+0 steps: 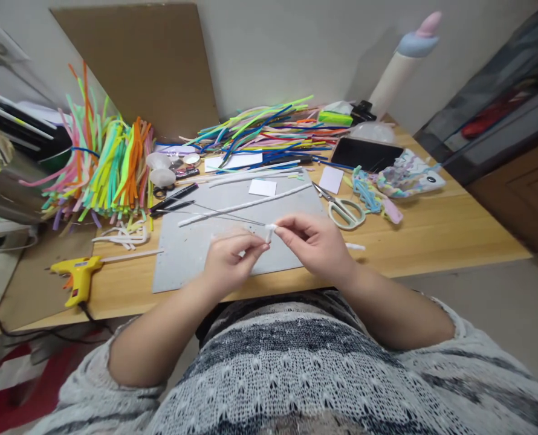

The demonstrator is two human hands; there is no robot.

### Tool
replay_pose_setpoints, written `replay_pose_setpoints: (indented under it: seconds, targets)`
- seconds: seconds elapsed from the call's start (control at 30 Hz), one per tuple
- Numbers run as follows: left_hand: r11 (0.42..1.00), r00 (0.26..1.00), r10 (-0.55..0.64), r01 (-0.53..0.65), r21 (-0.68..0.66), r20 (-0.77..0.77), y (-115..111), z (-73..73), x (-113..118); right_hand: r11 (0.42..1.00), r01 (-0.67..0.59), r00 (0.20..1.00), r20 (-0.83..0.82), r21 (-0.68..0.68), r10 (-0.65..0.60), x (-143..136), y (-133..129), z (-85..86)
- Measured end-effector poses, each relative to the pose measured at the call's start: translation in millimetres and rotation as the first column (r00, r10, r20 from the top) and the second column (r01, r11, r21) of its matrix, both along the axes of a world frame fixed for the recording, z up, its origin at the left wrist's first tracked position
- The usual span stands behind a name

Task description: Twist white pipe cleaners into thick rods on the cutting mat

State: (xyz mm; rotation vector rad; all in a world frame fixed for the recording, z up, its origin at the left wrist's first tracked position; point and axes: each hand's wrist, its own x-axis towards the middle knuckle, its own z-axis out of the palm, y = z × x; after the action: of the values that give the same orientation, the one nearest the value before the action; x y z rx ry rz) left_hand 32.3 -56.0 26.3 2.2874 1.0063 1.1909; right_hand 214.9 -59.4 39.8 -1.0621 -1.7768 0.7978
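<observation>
A short bent white fuzzy piece is pinched between my two hands above the grey mat. My left hand grips its lower end with thumb and fingertips. At its upper end, my right hand holds it between thumb and index finger. Behind my hands a long white pipe cleaner lies slantwise across the mat, with thin metal wires or tweezers near it. A small white card rests farther back on the mat.
Left of the mat lies a yellow glue gun with its cord, below bundled coloured pipe cleaners. Scissors, a dark phone and a pastel fuzzy item sit to the right. More coloured stems line the back.
</observation>
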Motion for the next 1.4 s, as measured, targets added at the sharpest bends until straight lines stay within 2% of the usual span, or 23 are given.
replay_pose_setpoints:
  seconds: [0.07, 0.13, 0.2, 0.27, 0.33, 0.43, 0.5, 0.57, 0.67, 0.73, 0.8, 0.87, 0.93, 1.0, 1.07, 1.13, 1.23, 1.3, 1.37, 1.4]
  targets:
    - [0.988, 0.989, 0.074, -0.055, 0.141, -0.129, -9, 3.0, 4, 0.996, 0.073, 0.990, 0.115, 0.057, -0.079, 0, 0, -3.7]
    - [0.955, 0.944, 0.149, -0.060, 0.290, -0.293, -13, 13.8, 3, 0.986, 0.075, 0.955, 0.274, 0.150, -0.115, 2, 0, -5.2]
    - [0.924, 0.880, 0.190, -0.011, 0.383, -0.435, -12, 29.5, -1, 0.974, 0.015, 0.893, 0.434, 0.225, -0.114, 5, -1, -4.2]
    - [0.921, 0.831, 0.163, 0.065, 0.384, -0.532, -5, 45.6, -8, 0.966, -0.093, 0.825, 0.562, 0.240, -0.061, 8, -1, -0.8]
    - [0.945, 0.801, 0.047, 0.158, 0.286, -0.597, 8, 57.5, -16, 0.948, -0.247, 0.790, 0.608, 0.199, 0.078, 12, -1, 3.8]
    - [0.962, 0.815, -0.215, 0.272, 0.027, -0.538, 31, 62.2, -25, 0.901, -0.416, 0.821, 0.476, 0.121, 0.315, 15, -1, 10.0]
    - [0.941, 0.857, -0.339, 0.309, -0.142, -0.388, 41, 56.8, -29, 0.897, -0.436, 0.863, 0.318, 0.077, 0.392, 15, -2, 11.6]
    - [0.915, 0.897, -0.372, 0.311, -0.255, -0.239, 45, 46.4, -29, 0.916, -0.400, 0.907, 0.152, 0.015, 0.393, 13, -4, 10.9]
    - [0.912, 0.952, -0.291, 0.248, -0.328, -0.090, 36, 25.3, -23, 0.951, -0.296, 0.954, -0.075, -0.092, 0.290, 7, -6, 6.6]
    - [0.935, 0.986, -0.169, 0.160, -0.316, -0.002, 26, 11.1, -17, 0.970, -0.203, 0.969, -0.170, -0.131, 0.180, 3, -7, 2.8]
    - [0.956, 0.995, -0.078, 0.090, -0.278, 0.056, 15, 0.0, -10, 0.982, -0.121, 0.979, -0.180, -0.146, 0.094, 1, -6, -0.7]
    - [0.979, 0.999, -0.026, 0.033, -0.203, 0.036, 3, -5.2, -5, 0.993, -0.039, 0.994, -0.107, -0.109, 0.027, 1, -5, -3.4]
    - [0.996, 0.997, 0.008, -0.015, -0.084, -0.082, -9, -3.1, 0, 0.999, 0.040, 0.999, 0.024, 0.003, -0.040, 1, -4, -4.8]
    - [0.998, 0.971, 0.057, -0.046, 0.050, -0.232, -19, 6.3, 1, 0.986, 0.083, 0.979, 0.174, 0.143, -0.108, 3, -4, -5.0]
    - [0.986, 0.929, 0.120, -0.068, 0.155, -0.351, -24, 21.6, -2, 0.969, 0.069, 0.936, 0.322, 0.238, -0.145, 4, -4, -3.9]
    - [0.974, 0.892, 0.148, -0.055, 0.221, -0.427, -21, 40.6, -8, 0.964, 0.019, 0.889, 0.437, 0.266, -0.138, 7, -5, -1.3]
    - [0.967, 0.826, 0.038, 0.112, 0.229, -0.562, -1, 68.1, -21, 0.974, -0.124, 0.840, 0.542, 0.192, 0.000, 10, -6, 5.8]
    - [0.958, 0.776, -0.165, 0.272, 0.087, -0.608, 17, 78.8, -30, 0.957, -0.279, 0.816, 0.546, 0.085, 0.190, 12, -7, 11.6]
    - [0.918, 0.762, -0.381, 0.379, -0.116, -0.524, 34, 79.0, -37, 0.910, -0.415, 0.803, 0.468, -0.009, 0.370, 14, -8, 16.2]
    - [0.900, 0.778, -0.435, 0.385, -0.203, -0.454, 41, 74.8, -39, 0.890, -0.455, 0.805, 0.407, -0.042, 0.431, 14, -9, 17.5]
